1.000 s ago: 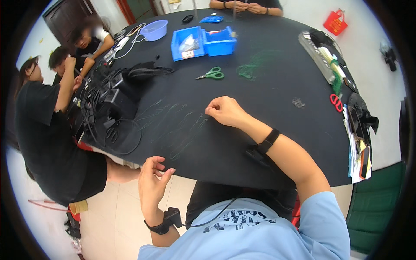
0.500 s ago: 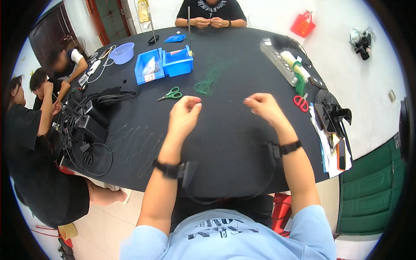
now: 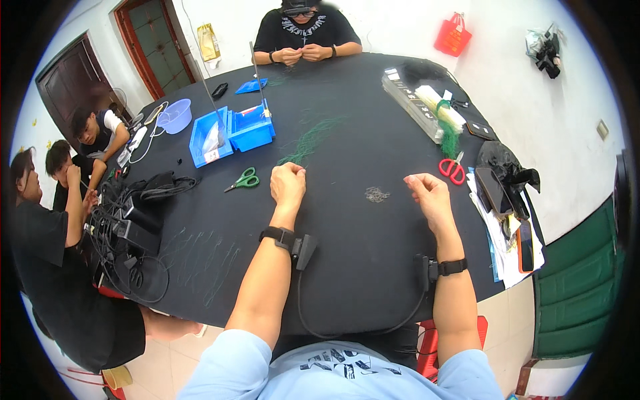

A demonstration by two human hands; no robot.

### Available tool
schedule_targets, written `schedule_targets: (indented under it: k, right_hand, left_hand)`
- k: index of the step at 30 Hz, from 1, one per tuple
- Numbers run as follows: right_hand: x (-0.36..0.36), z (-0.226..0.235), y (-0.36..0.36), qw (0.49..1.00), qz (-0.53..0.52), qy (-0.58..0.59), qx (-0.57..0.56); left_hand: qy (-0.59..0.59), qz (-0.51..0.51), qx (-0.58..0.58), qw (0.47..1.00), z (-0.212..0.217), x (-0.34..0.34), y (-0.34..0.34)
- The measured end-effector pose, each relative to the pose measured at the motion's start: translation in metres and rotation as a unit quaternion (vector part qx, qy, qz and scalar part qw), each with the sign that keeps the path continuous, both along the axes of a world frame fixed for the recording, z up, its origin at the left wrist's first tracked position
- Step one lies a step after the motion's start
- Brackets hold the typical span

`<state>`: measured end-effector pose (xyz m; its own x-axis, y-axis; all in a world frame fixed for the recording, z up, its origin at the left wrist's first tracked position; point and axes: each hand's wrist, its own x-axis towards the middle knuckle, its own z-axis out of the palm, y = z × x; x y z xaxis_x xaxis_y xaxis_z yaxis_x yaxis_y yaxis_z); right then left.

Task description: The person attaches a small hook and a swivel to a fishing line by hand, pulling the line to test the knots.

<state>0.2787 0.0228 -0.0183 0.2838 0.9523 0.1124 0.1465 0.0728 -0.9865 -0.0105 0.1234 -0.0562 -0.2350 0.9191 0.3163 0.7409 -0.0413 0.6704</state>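
1 loose bundle of green threads [image 3: 311, 138] lies on the black table [image 3: 353, 267], its near end at the left hand [image 3: 288, 185], whose fingers are bunched narrow; I cannot tell whether they grip a strand. Just right of a small grey pile [image 3: 377, 194], the right hand [image 3: 430, 199] has loosely curled fingers, contents unclear. Green-handled scissors [image 3: 248, 177] lie to the left.

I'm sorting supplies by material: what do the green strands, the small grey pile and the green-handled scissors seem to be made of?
Green strands: likely synthetic thread, fine and loosely tangled.
Small grey pile: possibly metal, being silvery-grey, but the pieces are too small to be sure.
Green-handled scissors: probably plastic handles, evenly coloured; blades likely metal, slim and greyish.
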Motion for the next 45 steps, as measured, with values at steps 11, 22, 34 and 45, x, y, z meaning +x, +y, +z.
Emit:
schedule_targets:
  k: [11,22,34,45]
  right_hand:
    - [-0.063,0.011,0.017,0.984,0.161,0.073,-0.033]
    - [-0.183,-0.005,0.092,0.994,0.058,0.093,-0.018]
    - [-0.109,0.073,-0.001,0.943,0.320,0.092,-0.022]
    - [-0.057,0.080,-0.057,0.912,0.405,-0.010,-0.064]
  left_hand:
    - [-0.343,-0.165,0.037,0.924,-0.003,-0.012,-0.006]
    - [-0.312,-0.204,0.056,0.926,-0.009,-0.019,-0.001]
    - [-0.183,-0.112,0.049,0.975,-0.012,-0.025,0.000]
    - [-0.187,-0.075,0.050,0.978,-0.020,-0.030,0.003]
